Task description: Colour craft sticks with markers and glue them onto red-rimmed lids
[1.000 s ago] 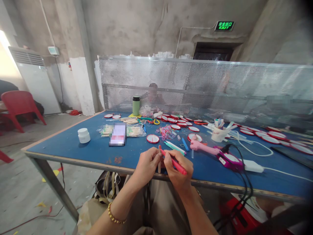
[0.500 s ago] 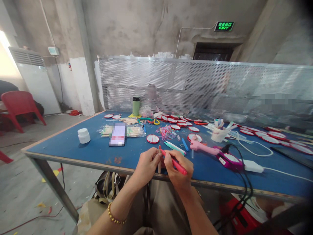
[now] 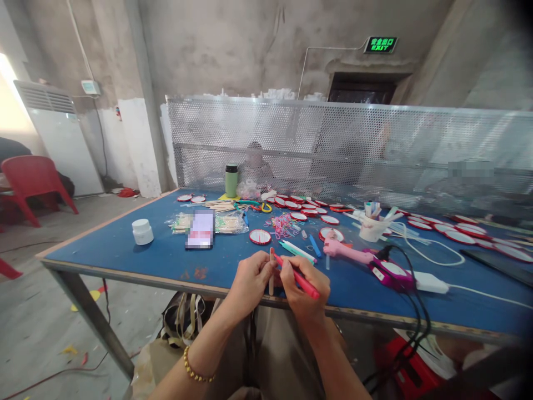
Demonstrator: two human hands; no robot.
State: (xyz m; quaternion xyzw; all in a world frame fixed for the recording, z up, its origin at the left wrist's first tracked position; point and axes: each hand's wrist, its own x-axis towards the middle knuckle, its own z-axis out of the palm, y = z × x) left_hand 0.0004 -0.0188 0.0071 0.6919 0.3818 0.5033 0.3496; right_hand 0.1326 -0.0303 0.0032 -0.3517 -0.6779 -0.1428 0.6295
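My left hand (image 3: 252, 280) pinches a thin flat wooden stick (image 3: 271, 286) upright at the table's near edge; the stick's upper end looks red. A red marker pen (image 3: 306, 284) is gripped in my right hand (image 3: 307, 280), its tip at the stick's top. Just beyond my hands lie a round red-rimmed white disc (image 3: 260, 237), a teal and white marker (image 3: 297, 251) and a blue pen (image 3: 315, 245). The fingers partly cover the middle of the stick.
A phone (image 3: 200, 229) rests on bagged wooden sticks (image 3: 233, 222). Further left is a white jar (image 3: 142, 231). A green bottle (image 3: 231, 180) stands near the perforated metal screen (image 3: 291, 128). To the right are a pen cup (image 3: 372, 226), a pink glue gun (image 3: 353, 253), cables and several red-rimmed discs (image 3: 460, 238).
Both hands keep nearly the same pose around the stick and marker. The marker's back end has shifted very slightly right.
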